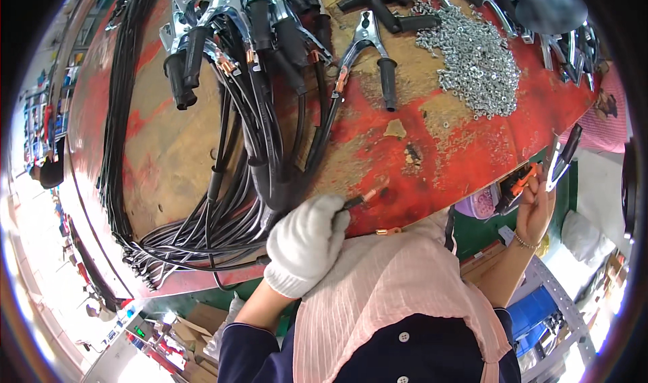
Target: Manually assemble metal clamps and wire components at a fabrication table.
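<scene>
My left hand (307,241), in a white knitted glove, is closed round a black cable near the table's front edge. A bare copper end (370,194) sticks out of the cable past the fingers, pointing right. At the table's right corner, my bare right hand (535,204) has its fingers bent around the lower end of a silver metal clamp (556,163) with a black handle sleeve. Orange handles (525,180) show right behind these fingers. A small copper lug (388,232) lies at the table edge by the pink apron (398,275).
Silver clamps with black sleeves (229,18) are heaped at the back, one finished clamp (368,35) beside them. Black cables (202,227) spread over the left. A pile of small nuts (476,62) and more clamp parts (560,52) lie back right. A purple container (478,204) sits below the edge.
</scene>
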`<action>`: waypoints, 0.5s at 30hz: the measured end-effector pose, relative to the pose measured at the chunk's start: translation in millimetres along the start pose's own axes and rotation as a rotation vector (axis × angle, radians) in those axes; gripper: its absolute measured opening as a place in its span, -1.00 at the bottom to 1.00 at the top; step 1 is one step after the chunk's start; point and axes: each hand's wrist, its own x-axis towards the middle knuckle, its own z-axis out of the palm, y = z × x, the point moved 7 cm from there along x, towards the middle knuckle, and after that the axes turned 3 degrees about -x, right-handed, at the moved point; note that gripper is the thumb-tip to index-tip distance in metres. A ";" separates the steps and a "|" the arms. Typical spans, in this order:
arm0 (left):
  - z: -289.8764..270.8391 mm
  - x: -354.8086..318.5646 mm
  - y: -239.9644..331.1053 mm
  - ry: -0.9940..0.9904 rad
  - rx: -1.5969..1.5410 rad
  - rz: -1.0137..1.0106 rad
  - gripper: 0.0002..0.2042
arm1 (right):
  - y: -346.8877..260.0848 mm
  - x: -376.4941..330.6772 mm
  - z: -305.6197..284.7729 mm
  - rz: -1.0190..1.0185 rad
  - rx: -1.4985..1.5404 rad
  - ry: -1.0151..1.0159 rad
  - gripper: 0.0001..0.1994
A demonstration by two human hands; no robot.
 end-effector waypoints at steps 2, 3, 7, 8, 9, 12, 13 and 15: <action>-11.0 8.9 -0.9 0.058 -0.065 -0.018 -0.78 | -1.4 -8.5 41.6 -0.003 0.084 -0.178 -0.48; -13.9 15.0 -0.6 0.047 -0.091 -0.034 -0.79 | -3.9 -11.1 56.8 -0.005 0.124 -0.267 -0.47; 0.3 34.7 7.9 -0.274 0.023 0.001 -0.81 | -7.5 -11.1 98.3 0.053 0.115 -0.142 -0.46; 2.7 38.2 11.0 -0.267 0.046 0.032 -0.81 | -7.2 -13.0 98.7 0.009 0.093 -0.205 -0.44; 4.2 41.5 14.8 -0.260 0.070 0.065 -0.81 | -4.1 -17.5 98.8 -0.047 0.010 -0.197 -0.44; 12.1 59.6 28.4 -0.276 0.240 0.031 -0.81 | -9.8 -23.5 113.4 -0.190 -0.188 -0.194 -0.43; 13.4 64.2 32.5 -0.280 0.315 0.010 -0.80 | -14.0 -25.2 123.8 -0.161 -0.155 -0.183 -0.43; 17.6 67.5 38.3 -0.307 0.326 0.028 -0.81 | -13.7 -27.1 134.7 -0.010 -0.053 -0.168 -0.42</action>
